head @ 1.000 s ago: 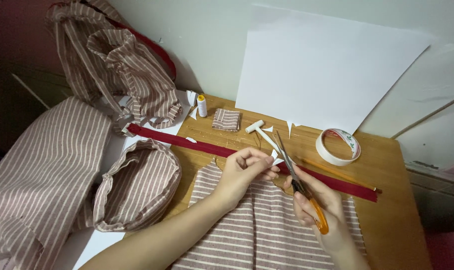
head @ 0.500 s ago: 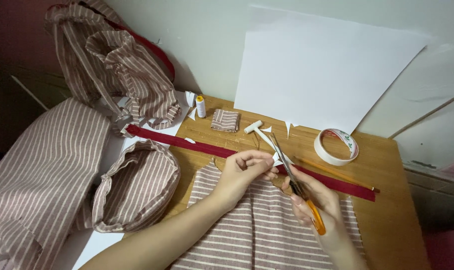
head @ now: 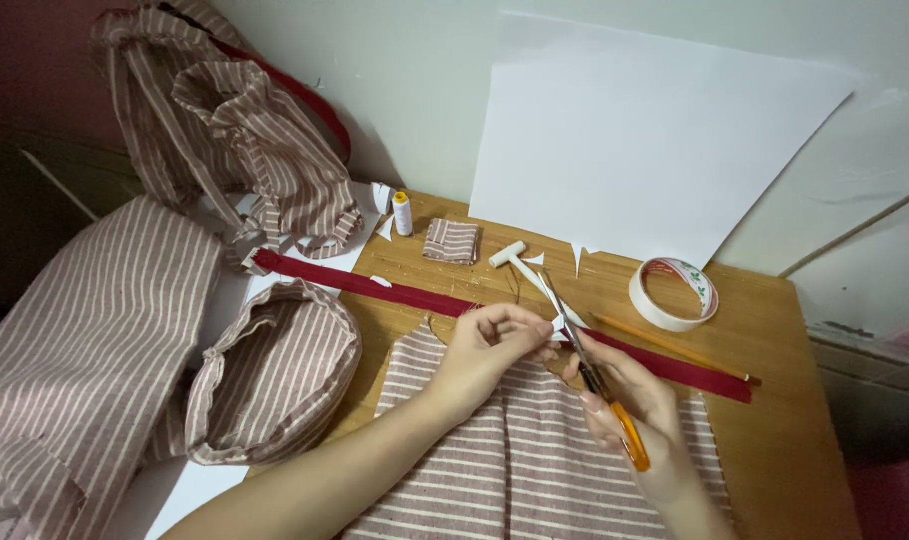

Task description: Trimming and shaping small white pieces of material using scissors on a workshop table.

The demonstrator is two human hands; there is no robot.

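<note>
A wooden table stands against a pale wall, striped fabric bags heaped at its left. A red zipper runs across it above a striped cloth. The left hand pinches a small white paper scrap; the right hand grips orange-handled scissors, blades meeting at the scrap

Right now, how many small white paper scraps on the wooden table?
About 5: two scraps left of the thread spool, one on the red zipper tape, two below the white sheet. Hands may hide more.
</note>
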